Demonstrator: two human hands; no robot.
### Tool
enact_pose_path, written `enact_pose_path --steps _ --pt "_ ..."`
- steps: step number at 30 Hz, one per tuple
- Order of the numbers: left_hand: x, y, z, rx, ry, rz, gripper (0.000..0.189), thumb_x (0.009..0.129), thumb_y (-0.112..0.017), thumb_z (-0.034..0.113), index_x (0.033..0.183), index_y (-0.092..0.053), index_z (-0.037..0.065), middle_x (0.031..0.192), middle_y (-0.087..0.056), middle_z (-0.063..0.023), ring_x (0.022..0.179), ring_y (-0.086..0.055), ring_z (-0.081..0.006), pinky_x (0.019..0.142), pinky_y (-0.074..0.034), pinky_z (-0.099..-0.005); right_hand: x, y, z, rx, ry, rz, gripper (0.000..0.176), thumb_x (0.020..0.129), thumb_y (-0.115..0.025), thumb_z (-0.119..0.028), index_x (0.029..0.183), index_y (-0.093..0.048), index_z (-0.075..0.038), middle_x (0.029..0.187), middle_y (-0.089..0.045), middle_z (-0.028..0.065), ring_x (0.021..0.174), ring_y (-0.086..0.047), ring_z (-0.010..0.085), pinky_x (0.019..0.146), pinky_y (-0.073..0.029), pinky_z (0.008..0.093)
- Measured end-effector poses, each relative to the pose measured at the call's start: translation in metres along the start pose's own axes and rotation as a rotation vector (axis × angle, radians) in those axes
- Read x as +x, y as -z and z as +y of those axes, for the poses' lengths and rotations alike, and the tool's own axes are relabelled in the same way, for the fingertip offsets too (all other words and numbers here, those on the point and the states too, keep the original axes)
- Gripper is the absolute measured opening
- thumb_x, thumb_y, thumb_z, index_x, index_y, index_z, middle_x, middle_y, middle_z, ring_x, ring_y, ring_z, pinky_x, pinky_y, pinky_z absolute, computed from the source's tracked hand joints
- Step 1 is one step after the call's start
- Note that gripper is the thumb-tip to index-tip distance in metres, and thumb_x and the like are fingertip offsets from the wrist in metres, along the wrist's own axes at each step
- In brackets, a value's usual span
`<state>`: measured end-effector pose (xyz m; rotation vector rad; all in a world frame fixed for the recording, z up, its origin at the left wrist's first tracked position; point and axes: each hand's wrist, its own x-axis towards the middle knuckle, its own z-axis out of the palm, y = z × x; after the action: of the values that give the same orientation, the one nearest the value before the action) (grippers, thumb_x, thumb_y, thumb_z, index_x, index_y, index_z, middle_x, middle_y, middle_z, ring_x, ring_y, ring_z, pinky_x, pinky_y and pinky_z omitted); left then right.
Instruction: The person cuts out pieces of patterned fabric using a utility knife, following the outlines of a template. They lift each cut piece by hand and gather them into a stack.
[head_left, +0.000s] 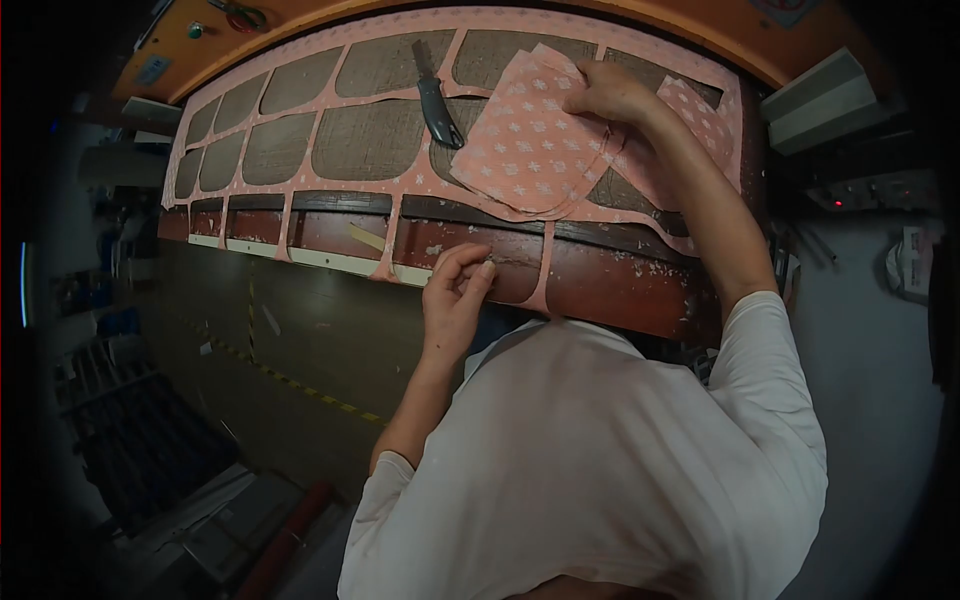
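My right hand (612, 92) grips the upper right edge of a stack of cut pink fabric pieces (530, 135) with a pale printed pattern, its thumb on top. The stack lies over a cut-out pink fabric sheet (310, 110) full of rounded openings. Another patterned fabric piece (655, 150) shows under my right forearm. My left hand (458, 292) is low at the table's near edge, its fingers curled with thumb and forefinger together; anything between them is too small to make out. A knife with a dark handle (437, 112) lies left of the stack.
Dark boards and a reddish-brown surface (620, 285) with pale scraps form the table's near side. A pale strip (366, 236) lies there. Green-handled scissors (240, 14) rest on the orange ledge behind. A grey angled metal piece (820, 100) stands at the right.
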<state>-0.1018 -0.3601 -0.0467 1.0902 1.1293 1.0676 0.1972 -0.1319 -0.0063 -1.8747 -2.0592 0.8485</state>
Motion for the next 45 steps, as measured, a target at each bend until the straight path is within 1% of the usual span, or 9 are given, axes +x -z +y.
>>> enact_pose_path --steps 13,16,25,30,32,35,38,42,45 --pt "0.015 -0.022 -0.01 0.09 -0.096 -0.039 0.022 0.1 -0.06 0.01 0.119 -0.064 0.0 0.122 -0.057 -0.0045 0.098 -0.063 -0.0112 0.084 -0.053 -0.0253 0.011 0.003 0.0 0.107 -0.144 -0.017 0.068 0.07 -0.084 -0.03 0.121 -0.061 0.008 0.111 -0.068 0.0234 0.096 -0.069 0.0286 0.081 -0.056 0.04" --pt "0.012 -0.025 -0.009 0.055 -0.082 -0.015 0.022 0.101 -0.06 0.01 0.12 -0.064 0.0 0.121 -0.058 -0.0042 0.097 -0.063 -0.011 0.083 -0.053 -0.0249 0.022 -0.018 0.018 0.307 0.021 0.164 0.064 0.073 -0.083 -0.026 0.122 -0.061 0.007 0.108 -0.07 0.0204 0.094 -0.069 0.0254 0.08 -0.056 0.0383" --pt "0.017 -0.036 -0.005 0.053 -0.079 0.022 0.02 0.101 -0.06 0.012 0.119 -0.064 0.003 0.103 -0.067 -0.0023 0.091 -0.063 -0.0091 0.081 -0.051 -0.0236 -0.05 0.033 -0.034 0.466 0.124 -0.013 0.049 0.079 -0.078 -0.017 0.12 -0.062 0.004 0.101 -0.071 0.011 0.086 -0.068 0.0169 0.073 -0.056 0.0293" --pt "0.021 -0.044 0.002 -0.009 -0.041 0.047 0.02 0.098 -0.063 0.004 0.117 -0.064 -0.002 0.122 -0.058 -0.0058 0.091 -0.063 -0.01 0.081 -0.053 -0.0237 -0.1 0.099 -0.006 0.789 0.36 0.076 0.057 0.086 -0.076 -0.018 0.135 -0.053 0.003 0.116 -0.066 0.0075 0.099 -0.064 0.011 0.087 -0.054 0.025" --pt "0.023 -0.049 0.004 0.002 -0.069 0.02 0.02 0.098 -0.062 0.004 0.117 -0.064 -0.002 0.122 -0.058 -0.006 0.091 -0.063 -0.0099 0.081 -0.053 -0.0239 -0.083 0.117 0.081 0.766 0.061 -0.068 0.06 0.086 -0.076 -0.017 0.137 -0.052 0.004 0.121 -0.065 0.0103 0.107 -0.063 0.0139 0.092 -0.053 0.026" --pt "0.024 -0.058 0.003 -0.029 -0.051 -0.037 0.02 0.098 -0.063 0.005 0.117 -0.064 -0.002 0.123 -0.058 -0.0062 0.093 -0.063 -0.0106 0.084 -0.053 -0.0242 -0.068 0.086 0.195 0.429 -0.108 0.096 0.066 0.078 -0.084 -0.027 0.128 -0.058 0.007 0.117 -0.068 0.016 0.101 -0.069 0.0237 0.086 -0.056 0.0324" --pt "0.032 -0.065 -0.01 0.087 -0.177 -0.083 0.02 0.098 -0.063 0.006 0.117 -0.065 -0.002 0.122 -0.057 -0.0062 0.096 -0.062 -0.0113 0.087 -0.051 -0.0243 -0.068 0.087 0.218 0.283 -0.211 0.115 0.076 0.076 -0.084 -0.026 0.136 -0.053 0.01 0.125 -0.065 0.0213 0.109 -0.066 0.0284 0.092 -0.053 0.0358" --pt "0.035 -0.096 0.008 -0.067 0.049 -0.169 0.042 0.098 -0.065 0.01 0.134 -0.053 -0.006 0.127 -0.061 -0.0122 0.114 -0.058 -0.0144 0.094 -0.05 -0.0272 -0.07 0.096 0.189 0.235 -0.348 0.003 0.066 0.077 -0.082 -0.019 0.132 -0.057 0.009 0.118 -0.067 0.0162 0.101 -0.066 0.0235 0.091 -0.052 0.0337" --pt "0.045 -0.123 0.011 -0.21 0.184 -0.215 0.05 0.097 -0.067 0.013 0.139 -0.048 -0.006 0.128 -0.06 -0.0135 0.116 -0.059 -0.0165 0.098 -0.049 -0.0291 -0.065 0.088 0.197 0.209 -0.35 0.14 0.069 0.073 -0.085 -0.025 0.128 -0.06 0.008 0.113 -0.069 0.016 0.1 -0.067 0.0238 0.091 -0.052 0.034"
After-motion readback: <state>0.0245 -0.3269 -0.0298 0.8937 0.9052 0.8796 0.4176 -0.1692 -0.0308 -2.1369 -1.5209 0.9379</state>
